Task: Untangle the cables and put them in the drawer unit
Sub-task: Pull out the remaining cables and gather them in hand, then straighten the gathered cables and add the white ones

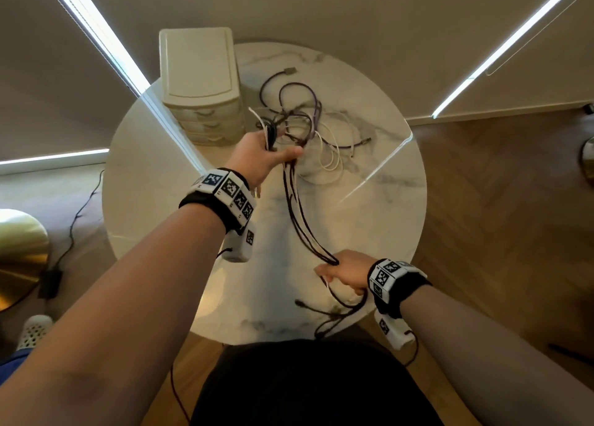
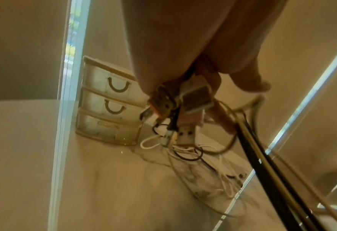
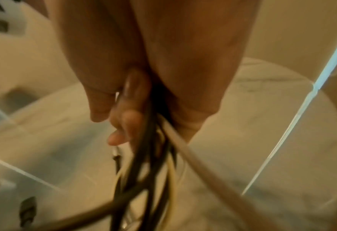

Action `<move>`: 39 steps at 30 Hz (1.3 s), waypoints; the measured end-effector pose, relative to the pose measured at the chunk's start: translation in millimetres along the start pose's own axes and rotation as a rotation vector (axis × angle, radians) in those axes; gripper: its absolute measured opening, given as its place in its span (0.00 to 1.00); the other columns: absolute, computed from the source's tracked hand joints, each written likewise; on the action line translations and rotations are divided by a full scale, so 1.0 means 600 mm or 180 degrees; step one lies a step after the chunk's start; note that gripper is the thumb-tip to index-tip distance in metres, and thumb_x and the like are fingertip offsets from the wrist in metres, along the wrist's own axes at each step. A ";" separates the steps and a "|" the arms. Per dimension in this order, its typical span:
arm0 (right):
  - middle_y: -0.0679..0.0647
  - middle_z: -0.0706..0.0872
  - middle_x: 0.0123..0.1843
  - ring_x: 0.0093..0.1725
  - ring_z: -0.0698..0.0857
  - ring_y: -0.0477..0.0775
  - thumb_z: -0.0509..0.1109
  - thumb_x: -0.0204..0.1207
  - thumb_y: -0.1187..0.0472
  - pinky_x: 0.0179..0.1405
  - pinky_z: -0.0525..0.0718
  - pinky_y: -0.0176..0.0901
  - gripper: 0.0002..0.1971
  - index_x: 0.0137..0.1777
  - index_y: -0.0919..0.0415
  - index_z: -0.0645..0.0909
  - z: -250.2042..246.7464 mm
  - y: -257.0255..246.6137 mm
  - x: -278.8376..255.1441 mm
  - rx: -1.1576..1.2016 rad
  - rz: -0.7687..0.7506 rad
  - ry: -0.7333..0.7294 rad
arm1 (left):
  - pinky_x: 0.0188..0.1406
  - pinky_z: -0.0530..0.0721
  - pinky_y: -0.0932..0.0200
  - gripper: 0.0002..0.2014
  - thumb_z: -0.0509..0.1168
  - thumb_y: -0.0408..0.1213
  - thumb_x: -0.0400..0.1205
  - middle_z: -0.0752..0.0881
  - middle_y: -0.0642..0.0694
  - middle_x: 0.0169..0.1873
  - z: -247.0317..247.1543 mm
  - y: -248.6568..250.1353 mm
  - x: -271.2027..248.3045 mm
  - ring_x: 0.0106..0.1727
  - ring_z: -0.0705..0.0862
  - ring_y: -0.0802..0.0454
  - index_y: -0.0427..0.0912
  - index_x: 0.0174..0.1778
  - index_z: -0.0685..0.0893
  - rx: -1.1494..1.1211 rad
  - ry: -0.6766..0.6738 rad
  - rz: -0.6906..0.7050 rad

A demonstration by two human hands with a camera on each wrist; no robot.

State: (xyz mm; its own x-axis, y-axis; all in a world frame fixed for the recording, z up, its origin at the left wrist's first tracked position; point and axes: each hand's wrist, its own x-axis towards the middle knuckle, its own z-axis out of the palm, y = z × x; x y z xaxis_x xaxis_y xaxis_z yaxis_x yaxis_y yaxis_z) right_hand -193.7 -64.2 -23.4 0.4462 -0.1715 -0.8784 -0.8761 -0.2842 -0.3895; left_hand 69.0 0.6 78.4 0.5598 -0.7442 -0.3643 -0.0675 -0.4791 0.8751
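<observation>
- The drawer unit [image 1: 201,82] stands at the far left of the round marble table [image 1: 154,200], its three drawers closed as the left wrist view shows them
- Just right of it the left hand [image 1: 262,154] is raised over the table with its fingers curled round a bunch of cable ends — several plugs [image 2: 183,100] stick out below the fist
- Behind and right of that hand the tangle of cables [image 1: 302,127], purple, dark and white, lies in loose loops on the table, well apart from the drawers' fronts
- From the left hand a drawn-out bundle of dark and white strands [image 1: 302,220] runs down to the right hand [image 1: 345,273] at the near edge, which grips it in a closed fist — loose ends trail below toward the table's rim
- The step in hand looks like the untangling itself: pulling strands straight between the two hands
- Next, I judge, one cable must be worked free of the knot, then a drawer opened to take it
</observation>
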 end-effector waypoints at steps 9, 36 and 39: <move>0.60 0.85 0.62 0.62 0.84 0.62 0.50 0.80 0.24 0.63 0.76 0.48 0.39 0.67 0.59 0.77 0.071 0.067 -0.007 -0.0786 -0.0409 -0.0210 | 0.45 0.81 0.54 0.28 0.53 0.61 0.91 0.90 0.48 0.31 -0.019 0.028 0.034 0.39 0.87 0.54 0.43 0.52 0.91 0.1138 0.0501 -0.0121; 0.49 0.84 0.25 0.23 0.82 0.37 0.60 0.88 0.43 0.34 0.75 0.42 0.22 0.35 0.53 0.78 -0.145 -0.283 0.011 0.0732 -0.1648 0.1803 | 0.21 0.63 0.59 0.20 0.55 0.48 0.94 0.70 0.51 0.24 -0.041 0.060 0.029 0.23 0.62 0.53 0.43 0.40 0.79 -0.0868 -0.0410 0.0005; 0.52 0.87 0.29 0.23 0.82 0.38 0.61 0.88 0.43 0.33 0.76 0.42 0.18 0.43 0.54 0.78 -0.113 -0.262 0.025 0.0714 -0.1570 0.1588 | 0.20 0.64 0.60 0.20 0.55 0.48 0.94 0.72 0.53 0.23 -0.033 0.051 0.039 0.21 0.65 0.55 0.43 0.40 0.81 -0.1008 -0.0090 0.0057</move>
State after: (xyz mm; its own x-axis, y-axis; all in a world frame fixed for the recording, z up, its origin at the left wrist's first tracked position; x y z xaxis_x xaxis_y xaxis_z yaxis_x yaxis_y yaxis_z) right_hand -36.7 -85.9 43.5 0.7814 -0.4975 -0.3768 -0.5445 -0.2486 -0.8010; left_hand 96.4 -22.2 103.1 0.5373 -0.7661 -0.3527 0.1859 -0.3004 0.9355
